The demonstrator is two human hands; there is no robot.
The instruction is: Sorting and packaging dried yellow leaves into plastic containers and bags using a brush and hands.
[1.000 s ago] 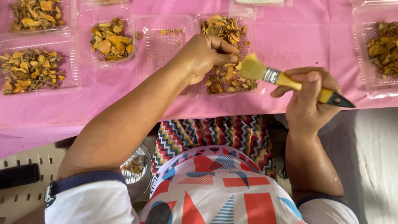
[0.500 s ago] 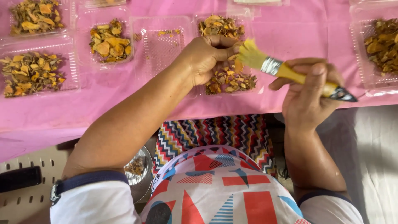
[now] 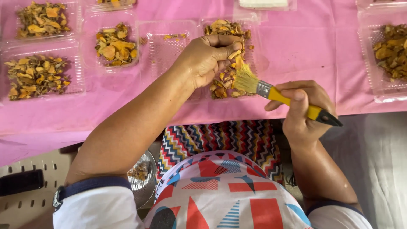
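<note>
My left hand [image 3: 208, 58] is closed on a few dried yellow-orange slices [image 3: 233, 55], held over a clear plastic tray [image 3: 251, 26] full of the same slices. My right hand [image 3: 303, 111] grips a paintbrush [image 3: 280, 95] with a yellow handle, black tip and pale bristles. The bristles touch the slices just under my left fingers. Both hands hover above a pink tablecloth [image 3: 292, 46].
Several clear trays of dried slices lie on the cloth: two at the left [image 3: 38, 76] [image 3: 113, 44], one nearly bare [image 3: 167, 40], one at the right edge [image 3: 388, 55]. A metal bowl [image 3: 142, 174] with scraps sits low beside my lap.
The brush has swung down and left, so its bristles now sit against the slices in my left hand. My left hand stayed over the tray.
</note>
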